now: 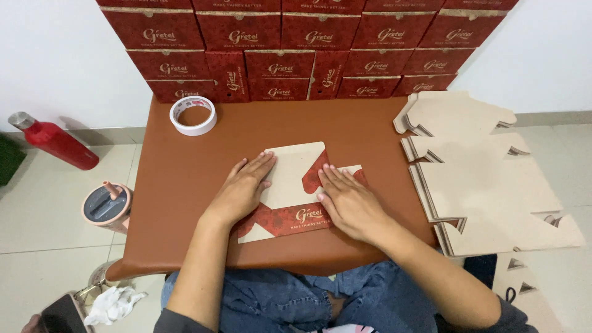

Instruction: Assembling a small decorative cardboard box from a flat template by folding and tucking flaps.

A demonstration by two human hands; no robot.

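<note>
- White wall and pale floor tiles frame a low brown table [185,185], where a person in jeans sits with both hands on a flat cardboard box blank [290,176], printed red on its folded parts and plain beige inside.
- Left hand [243,185] lies palm down on the blank's left half, fingers stretched out and together, gripping nothing.
- Right hand [348,200] presses flat on the right side, over a folded red flap, fingers likewise extended and closed around nothing.
- By its look the blank is light, thin and fairly stiff; it would likely slide on the smooth tabletop and crease sharply along its scored lines, so the edges and flaps seem the safest places to take hold.
- Stacked against the wall behind the table, a wall of finished red boxes [280,65] rises in rows out of the top of the view.
- A pile of unfolded beige blanks [487,185] sits at the table's right edge, overhanging it, near the right forearm.
- A roll of white tape [193,115] rests at the table's far left corner, well apart from the hands.
- On the floor to the left stand a red bottle [55,140] and a pink-rimmed tumbler [106,206]; a crumpled white cloth [114,304] lies nearer the person.
</note>
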